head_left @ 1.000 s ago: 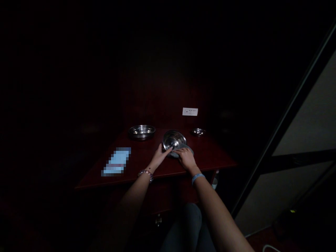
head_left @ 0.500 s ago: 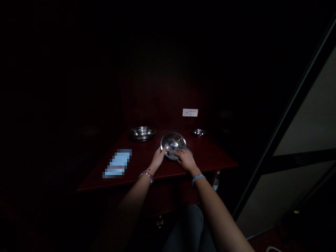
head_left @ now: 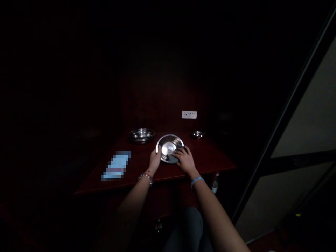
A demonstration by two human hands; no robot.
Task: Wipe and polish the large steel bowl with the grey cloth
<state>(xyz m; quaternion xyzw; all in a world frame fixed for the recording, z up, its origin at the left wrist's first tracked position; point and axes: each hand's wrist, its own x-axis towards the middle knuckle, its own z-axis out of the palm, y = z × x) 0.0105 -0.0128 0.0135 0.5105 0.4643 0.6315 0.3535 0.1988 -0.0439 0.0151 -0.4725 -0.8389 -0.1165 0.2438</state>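
A shiny steel bowl (head_left: 168, 145) is held over the near middle of the dark red table, its inside facing up toward me. My left hand (head_left: 155, 160) grips the bowl's left rim, thumb on the inner side. Against the lower right inside of the bowl lies a dark grey cloth (head_left: 172, 159). My right hand (head_left: 185, 159) presses on this cloth with its fingers spread a little, over the bowl's right edge. Part of the cloth is hidden under the fingers.
Stacked steel bowls (head_left: 141, 135) stand at the table's back left, a small steel bowl (head_left: 197, 134) at the back right. A blurred light blue item (head_left: 117, 166) lies left on the table (head_left: 141, 171). Behind is a white wall socket (head_left: 189, 114); a bottle (head_left: 215, 183) stands below the right edge.
The bowl has turned more face-up and shifted slightly left, showing more of its inside. My right hand and the cloth have moved a little over its right side.
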